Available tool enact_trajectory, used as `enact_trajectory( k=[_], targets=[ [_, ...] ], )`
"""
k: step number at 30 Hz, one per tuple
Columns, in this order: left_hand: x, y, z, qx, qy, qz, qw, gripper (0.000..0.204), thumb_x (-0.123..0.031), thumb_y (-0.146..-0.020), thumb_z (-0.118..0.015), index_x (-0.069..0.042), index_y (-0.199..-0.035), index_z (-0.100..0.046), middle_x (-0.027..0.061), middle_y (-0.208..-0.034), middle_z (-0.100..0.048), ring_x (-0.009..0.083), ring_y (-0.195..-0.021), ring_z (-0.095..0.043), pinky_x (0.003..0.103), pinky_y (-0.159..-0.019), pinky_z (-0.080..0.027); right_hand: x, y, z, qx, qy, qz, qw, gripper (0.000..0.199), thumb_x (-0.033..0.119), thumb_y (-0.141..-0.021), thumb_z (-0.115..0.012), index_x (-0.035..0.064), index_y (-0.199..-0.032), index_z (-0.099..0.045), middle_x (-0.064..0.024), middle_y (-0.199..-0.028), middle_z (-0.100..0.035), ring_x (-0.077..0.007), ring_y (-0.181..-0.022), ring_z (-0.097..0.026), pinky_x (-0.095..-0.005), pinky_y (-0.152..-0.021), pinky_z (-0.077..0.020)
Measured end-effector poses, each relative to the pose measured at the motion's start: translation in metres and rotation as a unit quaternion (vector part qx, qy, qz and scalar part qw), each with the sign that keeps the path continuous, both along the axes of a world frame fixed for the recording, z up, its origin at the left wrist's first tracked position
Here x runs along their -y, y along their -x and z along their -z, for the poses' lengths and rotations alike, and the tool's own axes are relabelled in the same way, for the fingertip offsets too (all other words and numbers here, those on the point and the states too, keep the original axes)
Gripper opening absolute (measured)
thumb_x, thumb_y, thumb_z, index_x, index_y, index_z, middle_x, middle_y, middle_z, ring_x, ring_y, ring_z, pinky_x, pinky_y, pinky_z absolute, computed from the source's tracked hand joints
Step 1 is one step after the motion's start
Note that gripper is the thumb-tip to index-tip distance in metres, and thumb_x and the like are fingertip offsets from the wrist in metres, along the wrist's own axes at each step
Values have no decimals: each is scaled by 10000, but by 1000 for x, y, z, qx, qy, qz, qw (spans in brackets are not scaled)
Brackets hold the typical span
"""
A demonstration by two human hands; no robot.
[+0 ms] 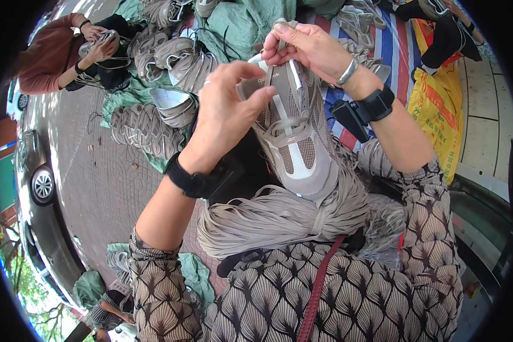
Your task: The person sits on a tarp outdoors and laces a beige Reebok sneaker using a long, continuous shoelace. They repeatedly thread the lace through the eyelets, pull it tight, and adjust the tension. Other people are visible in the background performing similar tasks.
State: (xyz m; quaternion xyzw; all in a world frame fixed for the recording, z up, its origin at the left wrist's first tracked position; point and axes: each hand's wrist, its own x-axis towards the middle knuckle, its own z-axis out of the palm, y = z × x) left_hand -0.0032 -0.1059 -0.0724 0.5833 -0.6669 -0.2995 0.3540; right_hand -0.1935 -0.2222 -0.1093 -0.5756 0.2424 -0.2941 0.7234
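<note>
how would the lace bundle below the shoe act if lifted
The lace bundle would probably flop, since its thin strands curve loosely. The tie cinching it should keep most strands together, though those fanned out at its left could sag or tangle.

Leaf-patterned black-and-beige sleeves (164, 290), black wrist straps (380, 104), silver bracelet (348, 72), dark-red strap (318, 285)

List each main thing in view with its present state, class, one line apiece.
Grey-and-white mesh sneaker: toe toward the person, partly laced
Flat beige-grey lace bundle: tied round
Right grip: pinching flat grey lace
Left grip: open, thumb and fingers apart
Green sheeting: rumpled
Yellow printed plastic sack: creased
Black wrist straps: fastened
</note>
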Motion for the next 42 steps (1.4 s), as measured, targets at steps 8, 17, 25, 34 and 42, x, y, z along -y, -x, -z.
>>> enact_trajectory(
  k=[8, 17, 25, 34, 42],
  targets=[
    [-78, 10, -6, 227, 113, 85, 963, 155, -69, -750, -750, -100, -874, -662, 27, -858, -572, 228, -796, -550, 347, -712, -387, -5, 2, 8, 27, 15, 20, 999, 398, 329, -1053, -425, 5, -976, -643, -100, -966, -683, -153, -917, -664, -285, -879, -521],
    [-73, 21, 13, 288, 113, 71, 948, 177, -92, -771, -733, -91, -923, -641, 34, -857, -576, 235, -803, -548, 352, -720, -393, -9, -3, 13, 38, 60, 55, 996, 403, 329, -1038, -452, 9, -933, -673, -85, -895, -690, -144, -837, -668, -280, -839, -540],
    [-62, 26, -6, -49, -250, 31, 966, 157, -93, -799, -717, -61, -916, -615, 42, -803, -540, 228, -768, -528, 353, -712, -381, -11, 3, 14, 46, 39, 56, 997, 375, 300, -1035, -458, 7, -945, -674, -86, -912, -688, -145, -848, -666, -287, -841, -539],
    [-48, 49, -10, 302, 101, 114, 941, 160, -127, -736, -750, -139, -858, -648, 36, -1010, -524, 254, -959, -507, 387, -832, -347, -11, -2, 14, 57, 35, 60, 996, 361, 284, -1031, -464, -1, -958, -673, -98, -916, -692, -166, -860, -679, -291, -825, -549],
    [-30, 64, -1, 293, 93, 148, 940, 160, -130, -725, -745, -83, -832, -635, 64, -1121, -536, 284, -1109, -466, 415, -906, -336, -10, -1, 16, 57, 21, 59, 996, 361, 291, -1031, -473, -2, -958, -671, -101, -908, -694, -175, -847, -683, -297, -814, -548]
  ],
)
